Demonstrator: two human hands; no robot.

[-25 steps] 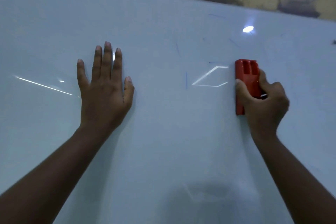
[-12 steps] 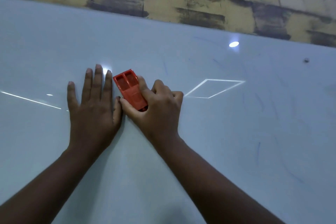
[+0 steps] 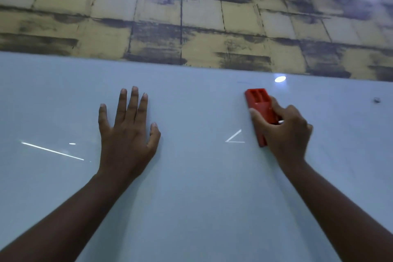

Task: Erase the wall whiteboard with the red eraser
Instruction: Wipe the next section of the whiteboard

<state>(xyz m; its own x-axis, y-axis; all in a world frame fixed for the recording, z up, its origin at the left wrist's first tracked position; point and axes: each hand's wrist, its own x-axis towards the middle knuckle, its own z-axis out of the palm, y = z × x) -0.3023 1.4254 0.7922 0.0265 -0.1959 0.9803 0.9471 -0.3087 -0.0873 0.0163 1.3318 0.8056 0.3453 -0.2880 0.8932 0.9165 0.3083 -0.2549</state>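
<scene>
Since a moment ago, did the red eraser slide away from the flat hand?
Yes. The red eraser slid right, away from the left hand resting flat on the whiteboard.

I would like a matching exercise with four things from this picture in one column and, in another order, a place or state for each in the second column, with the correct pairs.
Things:
1. left hand
2. right hand
3. red eraser
4. brick-pattern wall

Places or states:
A. above the whiteboard's top edge
B. flat on the board, fingers straight
C. grips the eraser
D. against the board near its top edge, held by a hand

Pairs: 1-B, 2-C, 3-D, 4-A
</scene>
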